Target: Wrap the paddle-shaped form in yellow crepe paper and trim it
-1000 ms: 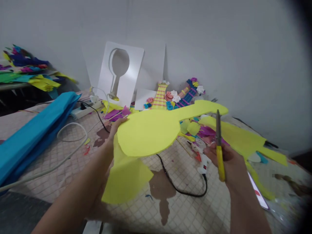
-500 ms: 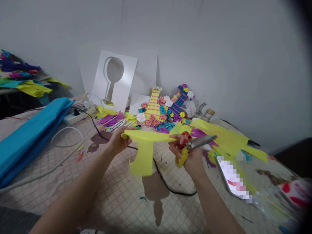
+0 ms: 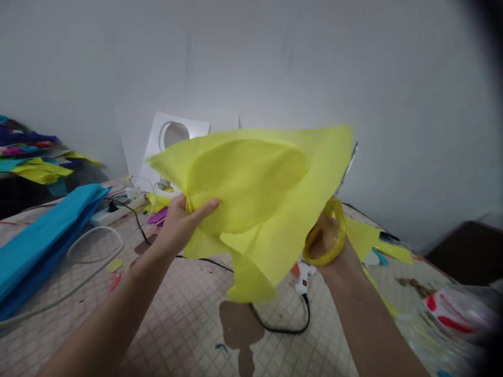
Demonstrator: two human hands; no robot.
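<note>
A large sheet of yellow crepe paper [image 3: 283,209] is raised in front of me, with folds and a piece dangling below. My left hand [image 3: 178,222] grips its left side, thumb on the near face and fingers behind. On the right, my right hand [image 3: 328,230] has a pair of scissors [image 3: 340,230] hung on it, the yellow-wrapped handle loop round the hand. A strip of the blade shows beyond the paper's right edge. The paper hides the right fingertips, and it also seems to be held from behind there.
A white glue gun [image 3: 303,283] with a black cord lies on the quilted tablecloth [image 3: 176,335]. Blue folded paper [image 3: 51,225] and a power strip [image 3: 118,209] are at left. A white board with a cutout [image 3: 198,127] leans on the wall. A plastic packet [image 3: 448,311] lies right.
The yellow paper has been lifted and spread wide, now blocking the decorated pieces behind. My right hand has turned, and the scissors blades now point up behind the paper. The glue gun has come into view.
</note>
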